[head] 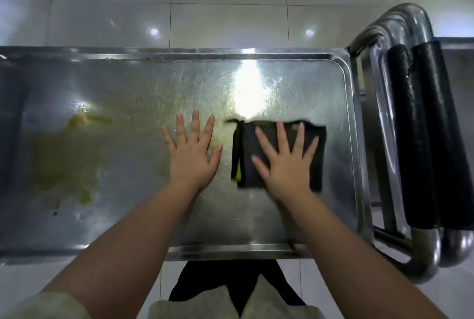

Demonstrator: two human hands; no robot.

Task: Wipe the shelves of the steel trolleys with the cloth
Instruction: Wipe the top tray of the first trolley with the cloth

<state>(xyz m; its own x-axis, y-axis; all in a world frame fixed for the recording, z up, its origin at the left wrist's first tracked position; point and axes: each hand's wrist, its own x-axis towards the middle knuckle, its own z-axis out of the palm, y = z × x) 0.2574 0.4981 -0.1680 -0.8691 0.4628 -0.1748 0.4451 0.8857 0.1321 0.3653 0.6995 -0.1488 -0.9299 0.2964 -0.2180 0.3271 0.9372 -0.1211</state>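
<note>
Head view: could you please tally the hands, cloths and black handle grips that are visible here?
Hands: 2 (left hand, right hand)
Dark cloth: 1
Black handle grips: 2
Total: 5

The left hand (192, 157) and right hand (287, 165) are bare, with a cream fleecy sleeve (43, 306) and black trousers (205, 282).

The trolley shelf (133, 82) is seen from close above, the wide-angle head-worn view being aimed steeply downward.
</note>
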